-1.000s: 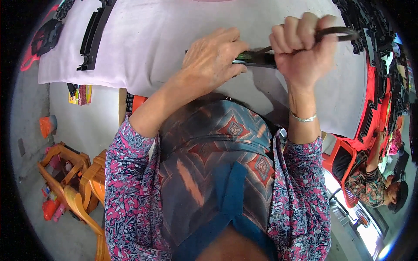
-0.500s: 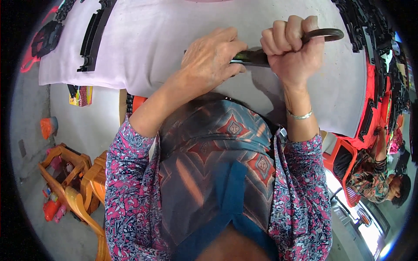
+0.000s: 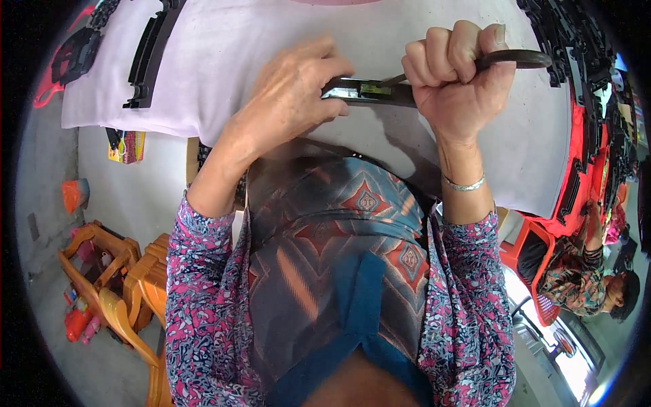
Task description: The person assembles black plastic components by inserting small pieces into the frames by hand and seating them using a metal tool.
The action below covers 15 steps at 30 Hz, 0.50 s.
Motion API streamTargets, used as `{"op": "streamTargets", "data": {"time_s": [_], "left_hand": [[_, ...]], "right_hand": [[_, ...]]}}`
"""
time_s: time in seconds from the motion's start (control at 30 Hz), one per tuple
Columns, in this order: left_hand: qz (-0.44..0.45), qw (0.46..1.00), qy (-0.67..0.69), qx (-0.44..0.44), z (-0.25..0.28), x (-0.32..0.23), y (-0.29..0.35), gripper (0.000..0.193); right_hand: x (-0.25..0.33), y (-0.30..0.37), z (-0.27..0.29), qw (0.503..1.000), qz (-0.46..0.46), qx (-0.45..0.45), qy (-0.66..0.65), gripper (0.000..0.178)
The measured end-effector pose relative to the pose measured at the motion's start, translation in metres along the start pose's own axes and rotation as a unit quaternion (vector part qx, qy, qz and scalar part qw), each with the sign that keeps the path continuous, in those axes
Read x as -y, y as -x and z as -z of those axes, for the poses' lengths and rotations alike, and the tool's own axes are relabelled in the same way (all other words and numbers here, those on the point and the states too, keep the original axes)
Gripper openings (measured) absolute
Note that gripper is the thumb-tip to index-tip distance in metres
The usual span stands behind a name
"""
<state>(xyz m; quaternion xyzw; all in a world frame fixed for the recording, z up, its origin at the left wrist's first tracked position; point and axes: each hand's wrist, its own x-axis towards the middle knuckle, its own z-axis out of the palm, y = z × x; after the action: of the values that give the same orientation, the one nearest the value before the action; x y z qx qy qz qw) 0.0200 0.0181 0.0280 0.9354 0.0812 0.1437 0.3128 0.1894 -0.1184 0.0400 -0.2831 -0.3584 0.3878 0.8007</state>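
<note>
A black plastic strip point(image 3: 369, 93) with shiny patches lies crosswise over the pale cloth in front of me. Its left end sits between the thumb and fingers of my left hand point(image 3: 291, 88), which is slightly blurred. My right hand point(image 3: 461, 81) is closed in a fist around dark scissors point(image 3: 522, 58); one large loop sticks out to the right. A thin blade or tip shows left of the fist, over the strip. The strip's right end disappears behind that fist, so its hold there is hidden.
A pale cloth point(image 3: 224, 41) covers the table. Another long black plastic piece point(image 3: 150, 57) lies at the left. Many black parts point(image 3: 576, 54) are heaped along the right edge, by red cloth. Wooden chairs point(image 3: 146, 271) stand lower left; a person point(image 3: 576, 278) sits at right.
My left hand has slid left along the strip to its end, uncovering more of it. My right hand and the scissors have shifted slightly right, and the thin tip now shows.
</note>
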Motion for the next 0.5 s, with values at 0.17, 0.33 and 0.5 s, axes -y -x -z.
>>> {"op": "streamTargets", "data": {"time_s": [0.17, 0.33, 0.5], "left_hand": [[0.032, 0.997, 0.058, 0.037, -0.002, 0.007, -0.006, 0.033], [0.019, 0.997, 0.059, 0.034, -0.004, 0.006, -0.001, 0.033], [0.013, 0.998, 0.050, 0.035, -0.006, 0.004, -0.001, 0.031]], "right_hand": [[-0.023, -0.001, -0.001, 0.996, -0.014, -0.087, 0.005, 0.052], [-0.017, -0.001, -0.017, 0.994, -0.003, -0.111, 0.005, 0.053], [-0.021, 0.006, 0.000, 0.998, -0.024, -0.062, 0.007, 0.053]]}}
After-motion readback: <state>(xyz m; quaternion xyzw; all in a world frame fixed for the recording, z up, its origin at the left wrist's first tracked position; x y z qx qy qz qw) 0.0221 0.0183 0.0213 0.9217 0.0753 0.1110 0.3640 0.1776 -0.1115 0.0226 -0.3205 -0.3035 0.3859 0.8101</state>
